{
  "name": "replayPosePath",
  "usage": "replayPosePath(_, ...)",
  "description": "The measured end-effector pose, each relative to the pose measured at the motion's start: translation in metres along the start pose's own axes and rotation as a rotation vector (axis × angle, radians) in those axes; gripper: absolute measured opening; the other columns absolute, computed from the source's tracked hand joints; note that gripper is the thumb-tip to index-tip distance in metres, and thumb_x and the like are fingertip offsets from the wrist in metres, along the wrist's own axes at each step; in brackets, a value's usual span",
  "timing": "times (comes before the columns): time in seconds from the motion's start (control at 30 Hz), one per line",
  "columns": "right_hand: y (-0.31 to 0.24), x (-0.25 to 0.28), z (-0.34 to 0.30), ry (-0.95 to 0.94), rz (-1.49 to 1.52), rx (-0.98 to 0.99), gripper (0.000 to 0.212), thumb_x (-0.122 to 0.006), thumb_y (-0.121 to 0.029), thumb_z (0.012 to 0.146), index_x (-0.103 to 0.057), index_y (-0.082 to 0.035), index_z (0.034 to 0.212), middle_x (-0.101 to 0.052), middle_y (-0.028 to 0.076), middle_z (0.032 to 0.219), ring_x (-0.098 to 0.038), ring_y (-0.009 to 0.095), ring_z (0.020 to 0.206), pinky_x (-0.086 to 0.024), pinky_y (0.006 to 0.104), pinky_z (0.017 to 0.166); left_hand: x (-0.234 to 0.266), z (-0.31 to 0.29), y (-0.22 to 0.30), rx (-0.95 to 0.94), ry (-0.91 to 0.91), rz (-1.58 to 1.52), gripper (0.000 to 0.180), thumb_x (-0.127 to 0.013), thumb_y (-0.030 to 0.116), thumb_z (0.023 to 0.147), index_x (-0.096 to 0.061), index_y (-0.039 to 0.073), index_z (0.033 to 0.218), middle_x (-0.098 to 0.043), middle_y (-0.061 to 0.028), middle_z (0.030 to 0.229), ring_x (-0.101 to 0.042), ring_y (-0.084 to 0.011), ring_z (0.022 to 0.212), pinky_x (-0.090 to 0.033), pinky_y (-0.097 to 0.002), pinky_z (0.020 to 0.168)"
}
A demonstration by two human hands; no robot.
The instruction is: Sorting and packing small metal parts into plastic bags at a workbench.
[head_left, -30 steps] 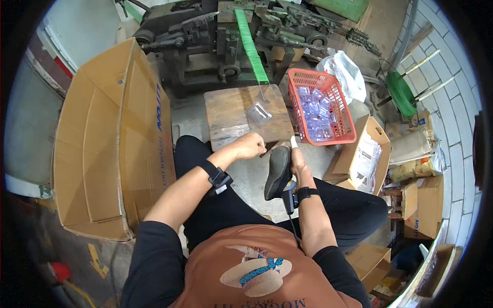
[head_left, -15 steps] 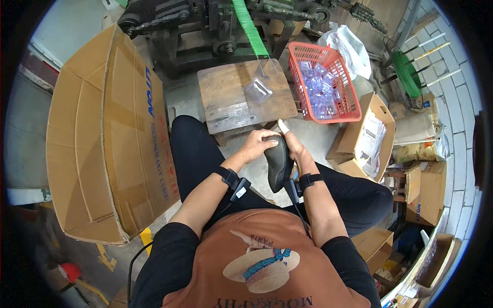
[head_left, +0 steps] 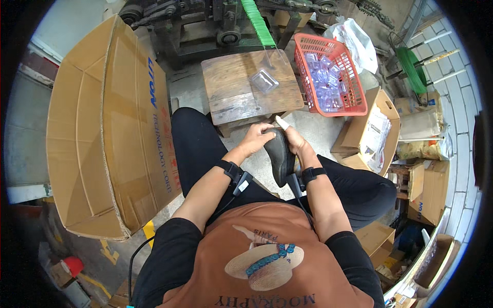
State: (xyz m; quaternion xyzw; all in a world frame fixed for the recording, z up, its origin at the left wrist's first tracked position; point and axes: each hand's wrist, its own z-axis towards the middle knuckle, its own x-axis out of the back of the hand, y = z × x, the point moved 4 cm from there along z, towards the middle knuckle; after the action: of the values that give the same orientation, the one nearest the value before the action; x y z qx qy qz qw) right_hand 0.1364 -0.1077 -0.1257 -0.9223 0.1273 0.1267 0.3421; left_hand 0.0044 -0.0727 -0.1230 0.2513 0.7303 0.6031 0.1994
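Between my hands is a dark grey, shoe-shaped thing [head_left: 279,163], its narrower end toward my body. I cannot tell whether it is on a foot. My left hand [head_left: 256,139] has its fingers bent at the far left edge of it, the thumb on top. Along its right side lies my right hand [head_left: 297,142], a white wrap on one fingertip; most of those fingers are hidden. Just beyond stands a low wooden table [head_left: 226,105] with a clear plastic case [head_left: 265,80] on it. A ribbed green strip [head_left: 258,23] slopes down to the table's far edge.
A red plastic basket [head_left: 363,109] of clear cases stands right of the table, beside a cardboard box with papers [head_left: 354,146]. A tall carton [head_left: 136,128] fills the left side. Dark machinery [head_left: 210,31] is at the back. A green reel [head_left: 412,69] stands far right.
The whole view has shifted slightly, so the table and basket sit a little higher and further right. Both hands stay at the shoe-shaped thing, with only a slight change in finger position.
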Motion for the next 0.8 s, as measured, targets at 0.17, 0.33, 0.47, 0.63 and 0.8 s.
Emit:
replayPosePath(0.17, -0.001, 0.009, -0.02, -0.171, -0.101, 0.248, 0.042, -0.066, -0.028, 0.077, -0.062, -0.001, 0.109, -0.064, 0.006, 0.093, -0.06, 0.014, 0.081, -0.048, 0.0273, 0.072, 0.0, -0.001, -0.001, 0.117, -0.082, -0.148, 0.032, -0.058, 0.015, 0.083, -0.061, 0.009, 0.114, -0.061, 0.0006, 0.096, -0.053, -0.0086, 0.083, -0.046, -0.0244, 0.069)
replayPosePath(0.33, -0.004, 0.004, -0.019, -0.054, -0.51, 0.324, 0.042, -0.063, -0.014, 0.074, -0.06, 0.006, 0.111, -0.062, 0.004, 0.089, -0.056, 0.011, 0.075, -0.046, 0.0249, 0.068, 0.005, 0.0, -0.022, 0.265, -0.104, -0.116, 0.032, -0.055, 0.018, 0.083, -0.062, 0.011, 0.114, -0.06, 0.0004, 0.099, -0.054, -0.0099, 0.087, -0.046, -0.0253, 0.072)
replayPosePath(0.47, -0.002, 0.017, -0.019, -0.23, -0.332, 0.336, 0.043, -0.064, -0.016, 0.074, -0.061, 0.007, 0.11, -0.063, 0.006, 0.089, -0.058, 0.012, 0.075, -0.047, 0.0239, 0.067, 0.006, -0.004, -0.015, 0.316, -0.085, -0.174, 0.033, -0.052, 0.022, 0.084, -0.062, 0.011, 0.113, -0.061, -0.0008, 0.099, -0.055, -0.0114, 0.089, -0.047, -0.0286, 0.075)
replayPosePath(0.63, 0.002, 0.025, -0.012, -0.246, -0.264, 0.231, 0.048, -0.069, -0.022, 0.075, -0.059, 0.005, 0.114, -0.065, 0.007, 0.097, -0.06, 0.013, 0.083, -0.049, 0.0263, 0.076, 0.006, -0.005, -0.016, 0.363, -0.118, -0.271, 0.034, -0.046, 0.028, 0.087, -0.063, 0.011, 0.112, -0.062, -0.0018, 0.101, -0.057, -0.0141, 0.091, -0.046, -0.031, 0.079)
replayPosePath(0.8, 0.006, 0.026, -0.009, -0.233, -0.255, 0.141, 0.044, -0.069, -0.011, 0.072, -0.06, 0.004, 0.113, -0.066, 0.007, 0.098, -0.061, 0.015, 0.083, -0.049, 0.0264, 0.076, 0.005, -0.009, -0.015, 0.343, -0.135, -0.259, 0.035, -0.05, 0.033, 0.089, -0.062, 0.012, 0.113, -0.062, -0.0014, 0.1, -0.057, -0.0144, 0.091, -0.046, -0.0316, 0.079)
